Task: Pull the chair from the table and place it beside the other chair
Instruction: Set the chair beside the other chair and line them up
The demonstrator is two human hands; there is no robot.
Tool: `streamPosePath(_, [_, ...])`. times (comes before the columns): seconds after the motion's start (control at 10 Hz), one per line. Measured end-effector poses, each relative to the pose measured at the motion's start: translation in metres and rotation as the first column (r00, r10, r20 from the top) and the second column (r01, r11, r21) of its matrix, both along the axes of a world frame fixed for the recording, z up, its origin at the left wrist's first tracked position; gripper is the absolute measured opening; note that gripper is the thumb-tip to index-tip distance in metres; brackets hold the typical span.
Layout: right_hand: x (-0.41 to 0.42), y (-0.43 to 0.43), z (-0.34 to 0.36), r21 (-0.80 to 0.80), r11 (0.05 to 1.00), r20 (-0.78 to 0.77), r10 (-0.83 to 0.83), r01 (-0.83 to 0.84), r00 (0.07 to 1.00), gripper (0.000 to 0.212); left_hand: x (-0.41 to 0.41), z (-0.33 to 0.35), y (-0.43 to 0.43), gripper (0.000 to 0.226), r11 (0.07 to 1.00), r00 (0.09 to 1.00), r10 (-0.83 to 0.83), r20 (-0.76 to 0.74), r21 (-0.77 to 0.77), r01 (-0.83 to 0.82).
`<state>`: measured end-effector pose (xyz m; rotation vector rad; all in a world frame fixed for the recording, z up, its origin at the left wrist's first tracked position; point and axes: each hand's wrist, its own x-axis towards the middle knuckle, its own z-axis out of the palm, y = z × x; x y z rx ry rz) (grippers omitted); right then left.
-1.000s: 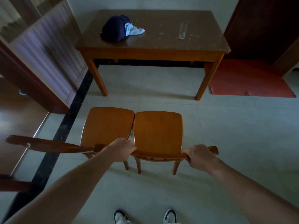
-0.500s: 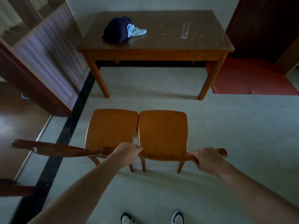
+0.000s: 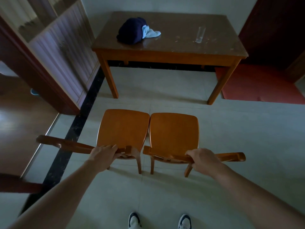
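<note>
Two orange-brown wooden chairs stand side by side on the tiled floor with their seats facing the table (image 3: 165, 53). The left chair (image 3: 123, 128) and the right chair (image 3: 174, 131) have front seat corners that almost touch. My left hand (image 3: 102, 154) is wrapped over the top rail of the left chair's back, near its right end. My right hand (image 3: 202, 158) grips the top rail of the right chair's back, around its middle. A small gap shows between the two back rails.
The wooden table carries a dark blue cloth bundle (image 3: 130, 33) and a clear glass (image 3: 200, 34). A ribbed partition (image 3: 62, 55) stands on the left, with a black floor strip (image 3: 79, 123) along it. A red mat (image 3: 260, 85) lies to the right. My shoes (image 3: 134, 220) are behind the chairs.
My left hand has shifted left from the point where the two backs meet onto the left chair's rail. A gap between the two back rails now shows. The view has moved slightly.
</note>
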<state>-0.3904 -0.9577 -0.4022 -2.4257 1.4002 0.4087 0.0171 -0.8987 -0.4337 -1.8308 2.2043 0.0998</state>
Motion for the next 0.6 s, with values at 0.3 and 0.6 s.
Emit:
streamPosePath(0.3, [0.027, 0.017, 0.006, -0.074, 0.993, -0.075, -0.103, 0.097, 0.992, 0.021, 0.017, -0.021, -0.012, 0.046, 0.988, 0.987, -0.141, -0.075, -0.076, 0.136])
streamPosePath(0.6, [0.046, 0.021, 0.015, 0.055, 0.98, 0.002, -0.19, 0.189, 0.982, 0.026, 0.01, -0.018, -0.018, 0.055, 0.996, 0.973, 0.013, -0.23, 0.084, 0.006])
